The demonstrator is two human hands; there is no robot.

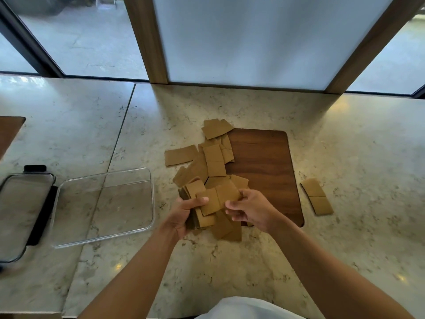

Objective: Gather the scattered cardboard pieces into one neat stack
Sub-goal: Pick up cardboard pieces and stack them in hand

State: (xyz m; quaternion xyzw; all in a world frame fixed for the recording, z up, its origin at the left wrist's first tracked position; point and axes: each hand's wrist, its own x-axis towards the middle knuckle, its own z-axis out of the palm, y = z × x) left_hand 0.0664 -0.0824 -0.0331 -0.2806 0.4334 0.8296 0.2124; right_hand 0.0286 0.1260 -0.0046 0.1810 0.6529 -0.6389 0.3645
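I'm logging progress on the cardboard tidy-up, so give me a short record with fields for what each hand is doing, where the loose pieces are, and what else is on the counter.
left hand: grips a partial stack of cardboard pieces
right hand: pinches a creased piece at the stack
loose pile: overlaps the left edge of the wooden board
stray piece: alone, right of the board
clear container: left, with lid beside it
surface: marble counter

Two bare forearms reach in from the bottom of the view, one from about 7 o'clock and one from about 5 o'clock. No sleeves, watches, rings or bracelets show on them. The left hand (184, 212) and right hand (250, 209) have short, plain nails. At 6 o'clock, a rounded patch of white clothing (243, 308) shows.
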